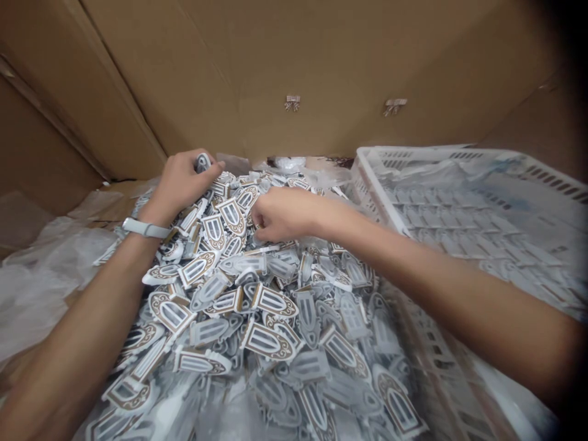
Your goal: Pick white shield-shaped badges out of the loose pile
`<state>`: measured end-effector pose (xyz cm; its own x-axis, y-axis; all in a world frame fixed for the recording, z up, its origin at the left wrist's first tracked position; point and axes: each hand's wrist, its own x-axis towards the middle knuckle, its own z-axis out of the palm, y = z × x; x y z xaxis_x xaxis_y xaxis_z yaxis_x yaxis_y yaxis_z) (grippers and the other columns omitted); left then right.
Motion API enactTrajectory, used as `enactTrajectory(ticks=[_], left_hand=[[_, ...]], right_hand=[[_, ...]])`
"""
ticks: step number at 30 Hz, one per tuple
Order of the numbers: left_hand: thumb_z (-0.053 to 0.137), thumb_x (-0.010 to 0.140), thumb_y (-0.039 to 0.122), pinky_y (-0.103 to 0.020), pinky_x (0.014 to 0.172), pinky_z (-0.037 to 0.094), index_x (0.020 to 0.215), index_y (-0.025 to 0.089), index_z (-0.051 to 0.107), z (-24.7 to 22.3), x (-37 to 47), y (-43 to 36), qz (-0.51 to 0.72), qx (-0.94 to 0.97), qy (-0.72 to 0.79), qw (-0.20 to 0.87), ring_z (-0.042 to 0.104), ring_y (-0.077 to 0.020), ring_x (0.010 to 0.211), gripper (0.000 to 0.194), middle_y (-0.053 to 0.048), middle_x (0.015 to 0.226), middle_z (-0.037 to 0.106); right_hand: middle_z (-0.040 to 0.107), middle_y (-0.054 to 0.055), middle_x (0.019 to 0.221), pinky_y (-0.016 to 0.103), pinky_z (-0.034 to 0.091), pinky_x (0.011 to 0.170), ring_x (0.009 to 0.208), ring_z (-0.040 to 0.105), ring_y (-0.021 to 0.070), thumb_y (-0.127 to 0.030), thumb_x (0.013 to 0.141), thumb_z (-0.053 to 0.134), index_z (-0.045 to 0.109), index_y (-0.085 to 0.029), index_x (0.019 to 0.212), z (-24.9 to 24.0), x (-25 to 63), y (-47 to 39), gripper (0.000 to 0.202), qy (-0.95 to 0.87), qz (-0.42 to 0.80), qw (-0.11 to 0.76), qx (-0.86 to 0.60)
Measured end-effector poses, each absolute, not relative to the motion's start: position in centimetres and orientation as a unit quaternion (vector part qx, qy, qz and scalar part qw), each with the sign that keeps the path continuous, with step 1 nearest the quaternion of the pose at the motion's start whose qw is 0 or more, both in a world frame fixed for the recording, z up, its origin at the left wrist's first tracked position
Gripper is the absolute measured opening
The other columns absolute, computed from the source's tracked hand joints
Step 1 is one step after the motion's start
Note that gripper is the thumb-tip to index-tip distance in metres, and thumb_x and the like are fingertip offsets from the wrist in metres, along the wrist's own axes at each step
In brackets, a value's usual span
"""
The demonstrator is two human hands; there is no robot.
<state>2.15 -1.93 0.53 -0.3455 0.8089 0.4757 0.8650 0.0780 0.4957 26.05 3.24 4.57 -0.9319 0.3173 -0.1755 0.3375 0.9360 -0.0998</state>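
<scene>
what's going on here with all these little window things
A person is handling small arch-shaped window pieces. The left hand holds one piece above the far left of a loose pile. The right hand is curled at the pile; whether it grips anything is hidden. To the right, a white crate contains similar pieces in rows.

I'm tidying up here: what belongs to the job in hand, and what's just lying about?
Apparently the job:
- arched pieces, one in left hand, others around right hand
- white crate holding rows of pieces

Probably incidental:
- plastic film
- bows on cardboard wall
</scene>
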Motion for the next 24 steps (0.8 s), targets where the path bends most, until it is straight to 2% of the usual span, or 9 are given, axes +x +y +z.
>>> enactTrajectory(ticks=[7, 13, 24], left_hand=[[0.06, 0.093, 0.057, -0.041, 0.084, 0.05, 0.085, 0.022, 0.069, 0.52, 2.17, -1.98, -0.372, -0.571, -0.731, 0.038, 0.065, -0.0226, 0.085, 0.037, -0.004, 0.083, 0.07], [0.06, 0.093, 0.058, -0.042, 0.085, 0.05, 0.085, 0.022, 0.07, 0.47, 2.04, -1.96, -0.373, -0.578, -0.725, 0.036, 0.066, -0.0248, 0.085, 0.039, -0.005, 0.085, 0.071], [0.061, 0.094, 0.057, -0.039, 0.082, 0.048, 0.086, 0.021, 0.07, 0.6, 2.13, -2.04, -0.368, -0.574, -0.731, 0.04, 0.064, -0.0216, 0.084, 0.039, -0.004, 0.084, 0.071]], right_hand=[[0.077, 0.005, 0.094, 0.034, 0.034, 0.067, 0.073, 0.058, 0.0151, -0.034, 0.093, 0.077, 0.084, -0.019, 0.103, 4.6, 25.97, 3.36, 0.019, 0.981, -0.104, 0.083, 0.14], [0.079, 0.004, 0.095, 0.033, 0.037, 0.071, 0.077, 0.061, 0.0154, -0.03, 0.095, 0.078, 0.086, -0.022, 0.116, 4.66, 25.95, 3.71, 0.024, 0.978, -0.139, 0.095, 0.126], [0.081, 0.006, 0.1, 0.031, 0.039, 0.075, 0.079, 0.062, 0.0156, -0.025, 0.09, 0.081, 0.087, -0.023, 0.111, 4.21, 25.89, 4.0, 0.022, 0.976, -0.161, 0.09, 0.113]])
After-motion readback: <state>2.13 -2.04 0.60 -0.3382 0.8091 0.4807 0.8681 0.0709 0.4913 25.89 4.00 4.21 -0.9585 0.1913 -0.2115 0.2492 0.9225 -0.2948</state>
